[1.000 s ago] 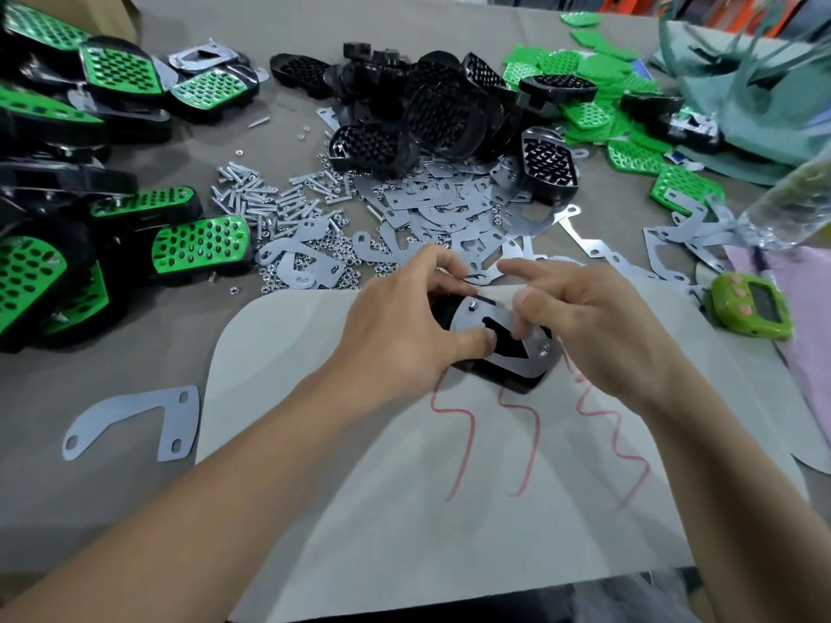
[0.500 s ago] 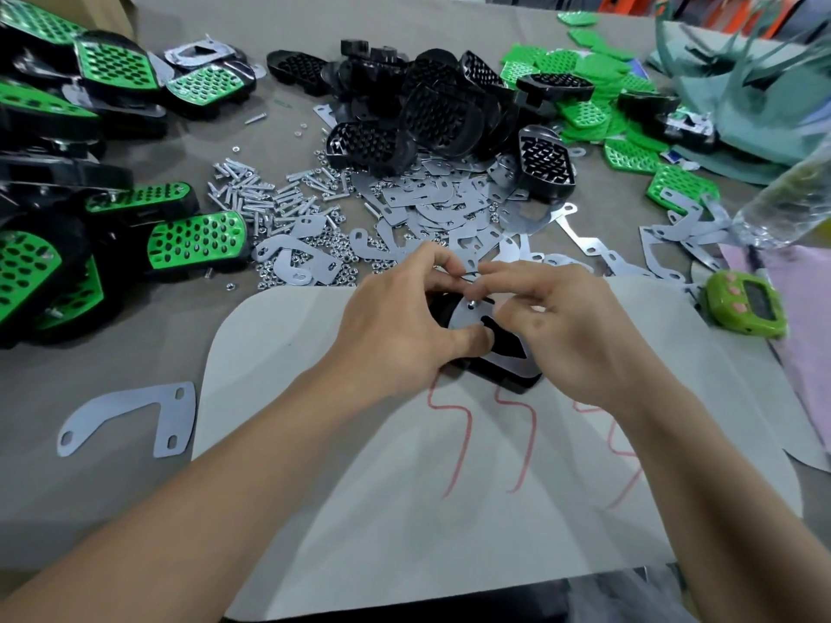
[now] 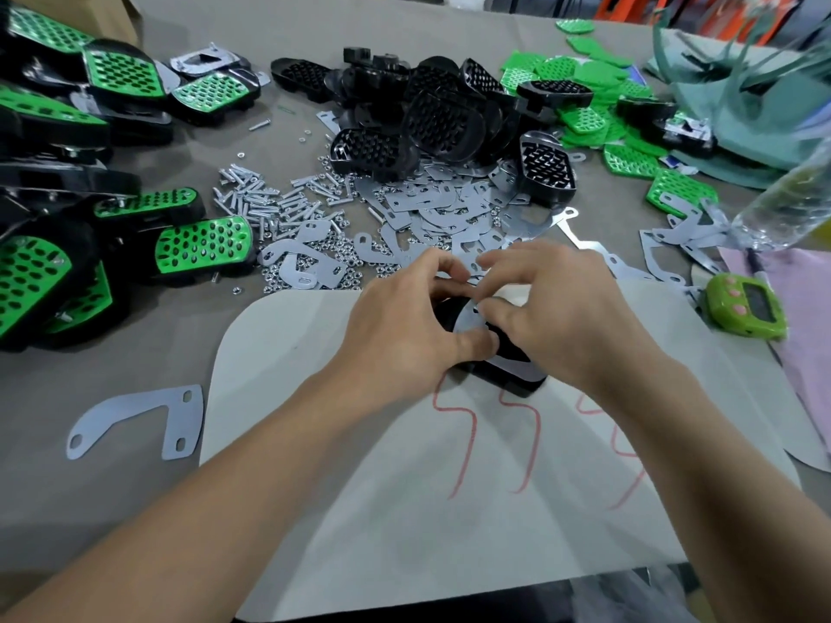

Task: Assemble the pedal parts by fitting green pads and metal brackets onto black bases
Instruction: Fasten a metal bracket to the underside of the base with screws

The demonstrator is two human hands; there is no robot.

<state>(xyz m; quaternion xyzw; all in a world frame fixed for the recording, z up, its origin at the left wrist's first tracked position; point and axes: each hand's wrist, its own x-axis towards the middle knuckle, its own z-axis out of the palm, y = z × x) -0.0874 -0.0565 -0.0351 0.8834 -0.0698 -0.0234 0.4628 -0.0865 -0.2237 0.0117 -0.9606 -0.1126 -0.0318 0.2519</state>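
My left hand (image 3: 400,326) is curled round the left edge of the black base (image 3: 510,375), thumb pressing down on the metal bracket (image 3: 467,314) that lies on top of it. My right hand (image 3: 562,317) comes in from the other side, and its thumb and forefinger pinch narrowly at the bracket's far corner. I cannot tell whether a screw or nut sits between those fingers (image 3: 494,310), because they hide it. The base itself rests on the white sheet (image 3: 449,510) laid over the desk (image 3: 112,353).

I judge I am lining the bracket's hole up with the base. The main risk is the bracket sliding sideways under my thumb, since it is thin, flat and smooth, and only pressure holds it. If my right hand pushes harder than my left braces, the base could skid on the sheet. Anything small in that pinch could drop and be lost among the loose nuts (image 3: 314,267) just beyond the base.

Further beyond the base lie the heap of spare brackets (image 3: 431,209) and more bases (image 3: 431,110). Finished pedals (image 3: 202,245) are stacked well to its left, a single bracket (image 3: 135,420) lies nearer me on that side, and a green timer (image 3: 746,308) sits off to its right.
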